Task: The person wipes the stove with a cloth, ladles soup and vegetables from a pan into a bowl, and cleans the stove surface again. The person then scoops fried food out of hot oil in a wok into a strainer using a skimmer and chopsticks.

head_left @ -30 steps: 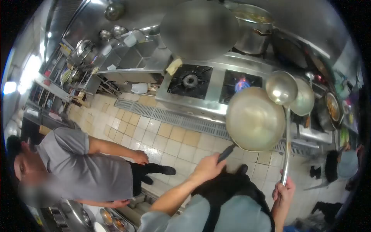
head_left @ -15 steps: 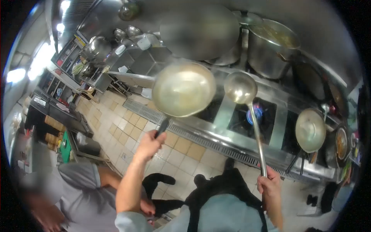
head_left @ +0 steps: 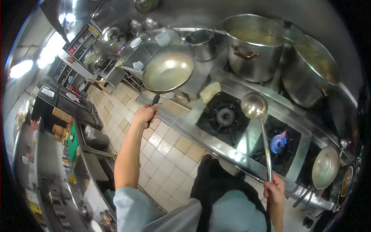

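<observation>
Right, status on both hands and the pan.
Left hand gripping pan by handle, pan held off stove. Right hand gripping ladle. Burner flame lit.

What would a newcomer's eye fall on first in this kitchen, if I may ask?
Probably the shiny frying pan, held out by its black handle in the left hand, and the long ladle upright in the right hand. Next might come the blue flame burning at the stove's uncovered burner, with two big stockpots, one beside the other, behind it.

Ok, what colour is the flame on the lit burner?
Blue, with a pinkish tip; the flame shows in the head view.
</observation>
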The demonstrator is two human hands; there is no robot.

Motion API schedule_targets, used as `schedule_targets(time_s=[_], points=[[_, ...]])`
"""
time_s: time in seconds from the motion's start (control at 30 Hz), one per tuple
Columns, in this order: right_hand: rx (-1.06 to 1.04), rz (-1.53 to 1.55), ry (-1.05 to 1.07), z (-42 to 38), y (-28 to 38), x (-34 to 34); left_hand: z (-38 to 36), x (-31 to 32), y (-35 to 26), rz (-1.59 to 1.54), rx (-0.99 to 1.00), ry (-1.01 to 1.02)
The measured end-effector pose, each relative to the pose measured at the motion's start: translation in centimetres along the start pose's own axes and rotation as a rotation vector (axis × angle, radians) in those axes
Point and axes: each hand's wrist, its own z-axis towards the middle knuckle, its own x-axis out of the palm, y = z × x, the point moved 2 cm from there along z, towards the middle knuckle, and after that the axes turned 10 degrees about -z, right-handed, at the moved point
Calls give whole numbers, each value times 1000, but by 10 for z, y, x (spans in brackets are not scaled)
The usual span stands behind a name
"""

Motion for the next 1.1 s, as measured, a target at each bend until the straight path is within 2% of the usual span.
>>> schedule_targets(time_s=[0.17, 0.23, 0.27, 0.3, 0.37, 0.47, 0.5, 0.63, 0.7, 0.73, 0.77, 0.83, 0.9, 1.1], points=[[-33, -91, -91, 45, 4, 85, 168, -51, -5, 322, 100, -74], [-24, -91, -109, 61, 4, 125, 216, -65, -24, 779, 420, -276], [26, -74, -175, 66, 6, 147, 238, -70, -30, 860, 384, -292], [39, -71, -181, 71, 4, 162, 251, -72, -38, 868, 380, -281], [64, -73, -193, 79, -6, 186, 275, -79, -56, 983, 366, -421], [38, -244, -262, 81, 17, 220, 314, -98, -60, 1012, 412, -497], [29, -324, -299, 79, 20, 227, 321, -104, -59, 1012, 415, -478], [60, -297, -406, 76, 30, 240, 350, -134, -47, 982, 460, -449], [99, -235, -446, 69, 33, 245, 352, -147, -32, 893, 619, -301], [-1, -253, -435, 66, 5, 230, 343, -146, -22, 693, 515, -215], [28, -237, -477, 58, 5, 233, 331, -145, -17, 491, 402, -139], [-14, -94, -456, 51, 21, 240, 278, -127, -14, 317, 248, -67], [15, 57, -502, 29, 3, 237, 226, -105, -4, 340, 160, -27], [-27, 188, -569, 9, -15, 233, 174, -52, 98, 406, 316, 301]])
